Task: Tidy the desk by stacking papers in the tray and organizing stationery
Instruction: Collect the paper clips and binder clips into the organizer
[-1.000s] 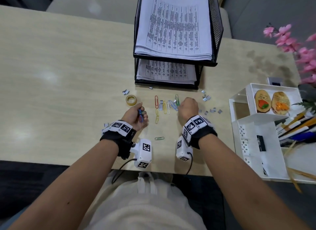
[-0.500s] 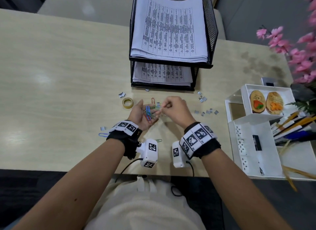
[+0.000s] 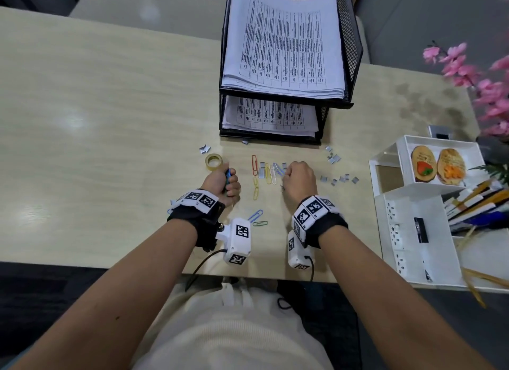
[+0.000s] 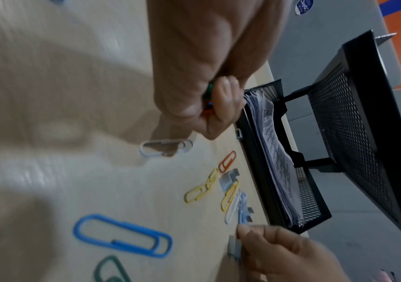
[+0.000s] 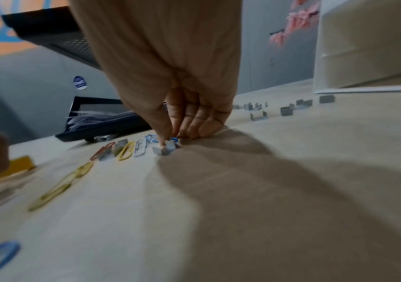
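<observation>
My left hand is curled in a fist round a bunch of coloured paper clips, just right of a tape roll. My right hand has its fingertips down on the desk and pinches a blue paper clip at the right end of a row of clips, beside a grey staple strip. Red, yellow, blue and green clips lie loose between my hands. Printed papers fill the black mesh tray behind.
Grey staple strips are scattered right of my right hand and near the tray. A white organizer with pens and two wooden ovals stands at the right edge, with pink flowers behind it.
Half a second ago my hands met and the right put a clip into the left palm. The right has since dropped back to the row of clips, and the left has closed into a fist.
</observation>
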{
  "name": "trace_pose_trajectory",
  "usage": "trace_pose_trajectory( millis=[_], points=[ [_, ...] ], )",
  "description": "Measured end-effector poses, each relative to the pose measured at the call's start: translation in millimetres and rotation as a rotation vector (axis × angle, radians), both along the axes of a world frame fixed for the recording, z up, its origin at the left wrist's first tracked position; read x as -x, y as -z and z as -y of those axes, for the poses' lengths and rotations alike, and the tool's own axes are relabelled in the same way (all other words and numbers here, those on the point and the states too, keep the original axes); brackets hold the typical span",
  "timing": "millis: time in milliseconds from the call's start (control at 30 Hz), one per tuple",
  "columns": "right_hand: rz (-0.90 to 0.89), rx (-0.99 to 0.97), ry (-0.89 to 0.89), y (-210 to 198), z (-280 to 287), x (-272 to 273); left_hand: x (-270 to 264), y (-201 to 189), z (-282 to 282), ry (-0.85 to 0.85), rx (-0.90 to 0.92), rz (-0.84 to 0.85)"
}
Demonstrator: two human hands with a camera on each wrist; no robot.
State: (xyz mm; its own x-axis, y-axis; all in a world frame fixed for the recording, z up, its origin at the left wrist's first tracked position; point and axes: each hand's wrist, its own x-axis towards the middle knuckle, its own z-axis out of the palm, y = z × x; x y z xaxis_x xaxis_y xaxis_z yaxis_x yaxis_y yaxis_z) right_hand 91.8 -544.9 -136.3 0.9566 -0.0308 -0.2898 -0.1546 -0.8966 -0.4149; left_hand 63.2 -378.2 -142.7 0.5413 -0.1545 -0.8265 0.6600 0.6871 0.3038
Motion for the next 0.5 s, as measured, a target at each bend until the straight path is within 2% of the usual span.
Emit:
trace_pose_trajectory(
  millis=[100,300,500],
  points=[
    [-0.041,0.018,0.018,-3,0,-2,2,-1,-7,-0.002,-0.003,-0.005],
    [-0.038,-0.157,0.178,-14,-21,-9,5,4,-13,-0.013,-0.065,-0.025],
    [-0.143,-0.013,0.116,-13,-30,2,8,4,-22,-0.01,-0.091,-0.029]
  ],
)
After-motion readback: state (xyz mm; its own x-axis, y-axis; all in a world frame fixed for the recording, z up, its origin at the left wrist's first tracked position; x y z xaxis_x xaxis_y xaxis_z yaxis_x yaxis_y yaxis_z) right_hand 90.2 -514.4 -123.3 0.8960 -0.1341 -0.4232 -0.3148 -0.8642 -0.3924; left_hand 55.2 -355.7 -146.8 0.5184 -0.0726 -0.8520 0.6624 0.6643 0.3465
